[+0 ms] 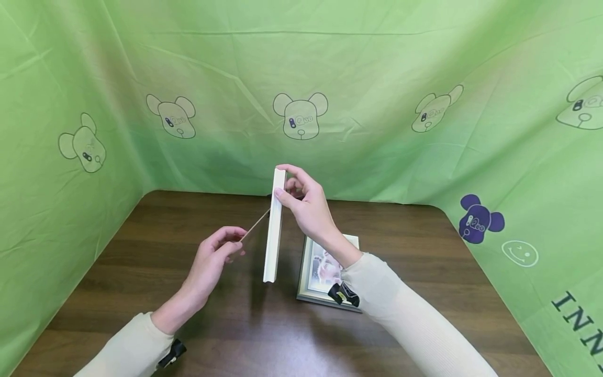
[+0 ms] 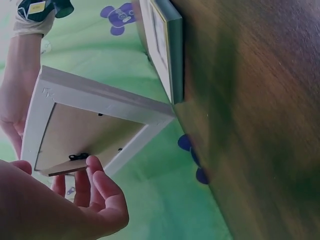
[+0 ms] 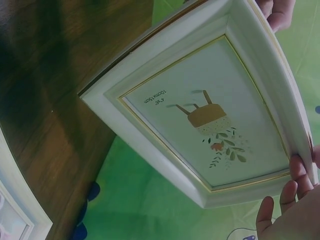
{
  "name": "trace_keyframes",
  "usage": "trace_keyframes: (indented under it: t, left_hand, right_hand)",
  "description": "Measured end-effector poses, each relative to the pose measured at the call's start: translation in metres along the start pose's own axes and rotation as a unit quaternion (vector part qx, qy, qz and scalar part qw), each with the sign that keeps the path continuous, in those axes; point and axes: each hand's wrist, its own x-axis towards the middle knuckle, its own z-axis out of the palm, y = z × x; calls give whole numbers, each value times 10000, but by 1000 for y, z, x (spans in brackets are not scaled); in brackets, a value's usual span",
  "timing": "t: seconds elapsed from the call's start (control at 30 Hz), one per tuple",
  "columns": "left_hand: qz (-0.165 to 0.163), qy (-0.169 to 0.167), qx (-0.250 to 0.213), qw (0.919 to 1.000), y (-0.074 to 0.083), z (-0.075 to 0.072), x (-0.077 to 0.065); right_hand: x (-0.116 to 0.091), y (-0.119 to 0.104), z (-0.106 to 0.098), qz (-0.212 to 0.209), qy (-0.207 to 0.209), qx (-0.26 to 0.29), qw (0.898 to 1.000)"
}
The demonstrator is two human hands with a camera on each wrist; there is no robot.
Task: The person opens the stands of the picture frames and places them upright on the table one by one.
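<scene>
A white picture frame [image 1: 272,235] is held up edge-on above the table, tilted slightly. My right hand [image 1: 308,207] grips its upper edge, thumb on the near side. Behind the frame, my left hand [image 1: 214,256] pinches the free end of a thin brown easel stand [image 1: 256,225], which is swung out from the back. The left wrist view shows the brown backing board [image 2: 95,130] and a small black hinge [image 2: 78,156] at the stand. Facing the right wrist camera is the glazed front, with a print of a flower pot [image 3: 206,116] and a thin gold inner border.
A second picture frame [image 1: 325,301], with a pinkish picture, lies face up on the brown wooden table [image 1: 226,324], partly covered by the right forearm. Green cloth [image 1: 358,52] printed with bear heads hangs around the back and sides.
</scene>
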Motion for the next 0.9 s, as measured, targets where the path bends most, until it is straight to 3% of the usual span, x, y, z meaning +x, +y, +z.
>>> trace_keyframes:
  t: [0.13, 0.2, 0.27, 0.4, 0.53, 0.63, 0.77, 0.9]
  left_hand:
    - [523, 176, 613, 9966, -3, 1, -2]
    - [938, 398, 1187, 9877, -5, 0, -3]
    - [1386, 706, 1842, 9705, -7, 0, -5]
    - [2276, 1309, 2927, 9194, -7, 3, -11]
    - [3053, 1527, 3425, 8753, -4, 7, -17]
    - [3473, 1558, 3573, 8529, -1, 11, -21]
    - [3799, 1518, 3575, 8395, 2, 16, -26]
    - [3913, 1380, 3435, 8425, 2, 20, -30]
  right_hand:
    - [0, -1, 1, -7, 26, 15, 10000]
    - [0, -1, 2, -18, 38, 27, 10000]
    - [1, 0, 2, -29, 46, 36, 10000]
    - [1, 0, 1, -27, 91, 29, 10000]
    - [0, 0, 0, -20, 124, 18, 9999]
    - [0, 0, 0, -10, 125, 11, 9999]
    - [0, 2, 0, 8, 140, -8, 9999]
    - [1, 2, 1, -6, 149, -33, 9999]
